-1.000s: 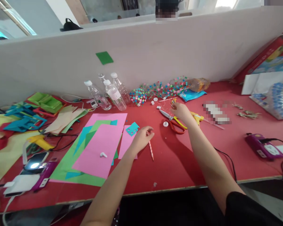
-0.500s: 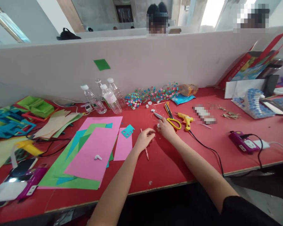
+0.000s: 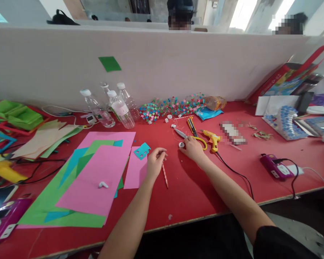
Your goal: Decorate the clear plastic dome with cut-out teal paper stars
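Note:
My right hand (image 3: pixel 193 148) rests low over the red table, with thumb and forefinger about a small round white cap (image 3: pixel 181 145). Scissors (image 3: pixel 180 133) with yellow handles lie just beyond it, partly covered by the fingers. To the left, my left hand (image 3: pixel 156 162) hovers with loosely bent fingers and nothing visible in them. A pink striped stick (image 3: pixel 165 176) lies beside that hand. Left of it, a blue-green paper piece with punched holes (image 3: pixel 142 151) overlaps a small pink sheet (image 3: pixel 132 174).
Coloured paper sheets (image 3: pixel 89 180) with a white earbud (image 3: pixel 103 185) cover the left. Clear bottles (image 3: pixel 122 111) and star-filled bottles (image 3: pixel 172 106) line the partition. A yellow glue gun (image 3: pixel 212 139), a utility knife (image 3: pixel 192 126) and a purple power strip (image 3: pixel 275 167) lie rightward.
The view has shifted a little, so the table's left side slid left. My left hand has moved slightly left, away from my right hand. The white cap shows more fully by my right fingers.

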`<act>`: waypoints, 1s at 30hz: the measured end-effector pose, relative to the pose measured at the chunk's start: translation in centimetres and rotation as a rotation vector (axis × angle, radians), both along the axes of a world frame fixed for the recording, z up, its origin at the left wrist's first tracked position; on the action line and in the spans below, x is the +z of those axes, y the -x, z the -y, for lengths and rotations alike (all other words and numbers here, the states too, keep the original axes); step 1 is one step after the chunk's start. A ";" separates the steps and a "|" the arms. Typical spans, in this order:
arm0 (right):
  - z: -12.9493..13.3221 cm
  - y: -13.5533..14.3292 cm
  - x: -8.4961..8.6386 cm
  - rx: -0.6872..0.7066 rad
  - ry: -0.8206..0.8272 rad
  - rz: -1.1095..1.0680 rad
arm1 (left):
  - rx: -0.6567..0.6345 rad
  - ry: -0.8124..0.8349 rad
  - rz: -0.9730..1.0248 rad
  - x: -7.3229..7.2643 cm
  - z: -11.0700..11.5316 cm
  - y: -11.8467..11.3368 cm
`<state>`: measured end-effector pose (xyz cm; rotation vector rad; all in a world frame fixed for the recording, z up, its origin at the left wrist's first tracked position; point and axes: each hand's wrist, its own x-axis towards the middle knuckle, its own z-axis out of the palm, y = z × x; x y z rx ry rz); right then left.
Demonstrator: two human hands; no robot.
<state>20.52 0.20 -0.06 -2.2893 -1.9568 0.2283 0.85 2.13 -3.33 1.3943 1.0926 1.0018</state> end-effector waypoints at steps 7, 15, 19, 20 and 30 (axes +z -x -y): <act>0.2 -2.3 0.7 0.011 0.044 -0.028 | -0.052 -0.045 -0.038 0.3 0.7 -0.1; -7.3 -6.1 2.5 -0.119 -0.151 -0.094 | -0.069 -0.090 -0.084 0.1 0.9 -0.5; -11.4 -5.2 1.7 -0.138 -0.231 -0.165 | -0.064 -0.123 -0.138 -0.1 0.7 -0.2; -11.6 -5.0 1.7 -0.138 -0.248 -0.181 | -0.062 -0.130 -0.155 -0.1 0.7 -0.2; -1.1 -3.6 2.5 0.050 -0.182 -0.337 | 0.055 -0.184 -0.511 1.6 0.0 1.4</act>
